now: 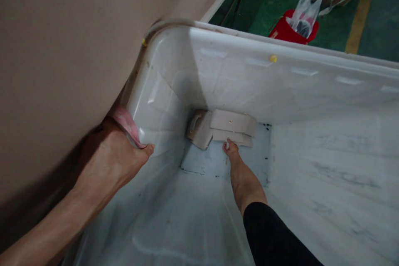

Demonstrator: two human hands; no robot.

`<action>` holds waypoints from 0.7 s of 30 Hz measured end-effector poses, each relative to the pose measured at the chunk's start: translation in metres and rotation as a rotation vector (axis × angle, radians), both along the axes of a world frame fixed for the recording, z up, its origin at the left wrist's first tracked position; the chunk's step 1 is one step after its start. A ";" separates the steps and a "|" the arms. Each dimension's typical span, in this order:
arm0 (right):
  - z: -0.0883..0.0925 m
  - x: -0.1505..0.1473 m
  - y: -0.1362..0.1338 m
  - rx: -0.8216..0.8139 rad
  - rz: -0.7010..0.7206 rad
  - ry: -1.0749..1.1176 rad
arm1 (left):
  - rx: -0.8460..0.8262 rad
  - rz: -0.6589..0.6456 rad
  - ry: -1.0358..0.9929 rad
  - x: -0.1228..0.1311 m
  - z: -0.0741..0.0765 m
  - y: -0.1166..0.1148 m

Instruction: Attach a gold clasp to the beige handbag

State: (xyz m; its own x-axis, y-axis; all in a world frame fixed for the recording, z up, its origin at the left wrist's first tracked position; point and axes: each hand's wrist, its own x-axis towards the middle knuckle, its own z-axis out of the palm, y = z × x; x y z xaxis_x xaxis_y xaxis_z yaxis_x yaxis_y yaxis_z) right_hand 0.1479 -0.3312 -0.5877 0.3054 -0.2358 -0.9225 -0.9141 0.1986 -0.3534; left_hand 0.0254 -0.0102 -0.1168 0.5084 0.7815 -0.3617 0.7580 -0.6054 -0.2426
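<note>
I look down into a deep white plastic tub (311, 91). My left hand (112, 158) grips the tub's near-left rim, thumb inside, fingers wrapped over the edge next to a pink strip (126, 122). My right hand (241, 174), in a black sleeve, reaches down to the tub's bottom. Its fingers are drawn together at the edge of a few pale flat plastic pieces (232, 126) stacked in the far corner. Whether the fingers hold one of the pieces is not clear. A curved pale piece (198, 129) lies just left of the stack.
A large beige cardboard sheet (62, 50) leans against the tub's left side. Beyond the far rim is a green floor with a red bucket (285, 31) lined with a clear plastic bag, and a yellow floor line (358, 20).
</note>
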 end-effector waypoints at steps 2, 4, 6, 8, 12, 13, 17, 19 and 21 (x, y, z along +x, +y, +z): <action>-0.004 0.007 0.005 0.018 -0.034 0.033 | 0.061 -0.059 0.027 0.000 0.000 -0.001; -0.006 0.011 0.008 0.030 -0.064 0.041 | 0.086 -0.091 0.040 0.000 0.001 -0.001; -0.008 0.013 0.011 0.041 -0.091 0.031 | 0.087 -0.079 0.039 0.000 0.001 -0.001; -0.008 0.009 0.015 0.068 -0.111 0.021 | 0.076 -0.059 0.032 0.000 0.001 -0.001; -0.004 -0.010 0.029 0.168 -0.123 0.006 | 0.098 -0.112 0.018 0.000 0.003 0.000; -0.003 -0.017 0.034 0.192 -0.121 0.004 | 0.102 -0.125 0.017 0.000 0.004 0.000; 0.002 -0.039 0.051 0.256 -0.122 -0.003 | 0.062 -0.099 0.008 0.000 0.007 0.000; 0.006 -0.044 0.059 0.270 -0.154 -0.036 | 0.045 -0.070 0.013 0.000 0.008 -0.001; 0.011 -0.044 0.065 0.277 -0.208 -0.086 | 0.046 -0.066 0.006 -0.001 0.008 -0.001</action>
State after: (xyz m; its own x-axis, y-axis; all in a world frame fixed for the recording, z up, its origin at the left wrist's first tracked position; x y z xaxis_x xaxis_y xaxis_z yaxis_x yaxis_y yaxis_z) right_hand 0.1036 -0.2660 -0.5770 0.3566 -0.0456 -0.9331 -0.8130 0.4769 -0.3340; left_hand 0.0249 -0.0115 -0.1083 0.5575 0.7622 -0.3289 0.7152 -0.6422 -0.2758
